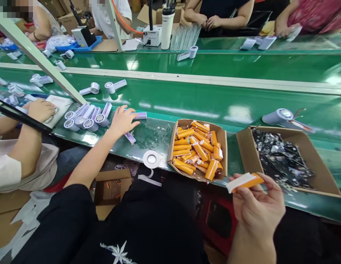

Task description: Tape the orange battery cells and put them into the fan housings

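My right hand (257,205) is closed around an orange battery cell (246,180) with a white strip along its side, held just above the bench's front edge. My left hand (123,120) reaches over the bench with its fingers spread. A lavender plastic part (140,115) lies by its fingertips, and another small lavender piece (130,138) is below the palm; whether the hand touches either I cannot tell. To its left, several lavender fan housings (90,124) stand in a cluster. Between my hands, a cardboard box (170,156) holds many orange cells.
A second cardboard box (330,183) of dark circuit boards is at the right, with a wired fan housing (277,116) behind it. A tape roll (151,159) hangs at the front edge. A co-worker's hand (41,110) works at left. A slanted post (46,62) crosses the green conveyor (203,97).
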Demonstrator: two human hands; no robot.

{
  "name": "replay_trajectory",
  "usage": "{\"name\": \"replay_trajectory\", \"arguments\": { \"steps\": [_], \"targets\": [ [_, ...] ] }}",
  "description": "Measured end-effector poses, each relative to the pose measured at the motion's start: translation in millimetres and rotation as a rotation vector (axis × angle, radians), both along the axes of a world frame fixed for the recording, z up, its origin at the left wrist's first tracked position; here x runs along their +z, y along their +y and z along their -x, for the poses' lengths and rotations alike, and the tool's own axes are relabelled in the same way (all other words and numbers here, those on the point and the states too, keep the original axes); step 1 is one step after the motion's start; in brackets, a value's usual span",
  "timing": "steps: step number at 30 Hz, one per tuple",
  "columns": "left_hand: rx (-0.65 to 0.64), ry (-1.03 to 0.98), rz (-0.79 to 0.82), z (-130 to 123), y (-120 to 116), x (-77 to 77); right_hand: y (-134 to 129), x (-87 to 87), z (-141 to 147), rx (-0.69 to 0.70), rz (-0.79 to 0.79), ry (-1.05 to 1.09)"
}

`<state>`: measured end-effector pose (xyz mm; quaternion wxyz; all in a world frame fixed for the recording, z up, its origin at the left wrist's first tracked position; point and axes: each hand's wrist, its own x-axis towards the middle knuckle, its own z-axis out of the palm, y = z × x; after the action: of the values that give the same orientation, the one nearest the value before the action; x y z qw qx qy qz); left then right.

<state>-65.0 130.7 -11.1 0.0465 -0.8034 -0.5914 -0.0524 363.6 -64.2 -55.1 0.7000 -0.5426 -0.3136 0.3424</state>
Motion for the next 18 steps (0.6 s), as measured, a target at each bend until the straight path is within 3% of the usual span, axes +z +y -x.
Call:
{"name": "replay_trajectory", "arguments": {
  "steps": [2,4,6,8,13,16,18],
  "targets": [
    [0.075,0.185,0.183,4.0,29.9,10.8,-10.8,-1.5,-12.3,-0.024,0.009,-0.015],
    [0.059,0.243,0.302,-1.6,55.9,16.9,-17.9,-0.3,-21.6,-0.018,0.024,-0.019],
    [-0.017,0.210,0.305,-20.7,80.0,17.3,-13.8,5.5,-22.3,0.020,0.020,-0.036],
    [-0.108,0.159,0.279,-51.4,103.6,13.4,6.5,17.4,-13.6,0.043,-0.042,-0.094],
    [-0.297,0.021,0.315,-122.3,157.4,2.7,113.9,61.3,22.6,0.102,-0.234,-0.346],
    [-0.366,-0.057,0.379,-131.1,177.1,-0.5,187.9,75.5,40.4,0.252,-0.190,-0.522],
    [-0.377,-0.108,0.394,-129.6,182.3,-4.2,232.0,73.4,52.7,0.364,-0.107,-0.679]
  ]
}}
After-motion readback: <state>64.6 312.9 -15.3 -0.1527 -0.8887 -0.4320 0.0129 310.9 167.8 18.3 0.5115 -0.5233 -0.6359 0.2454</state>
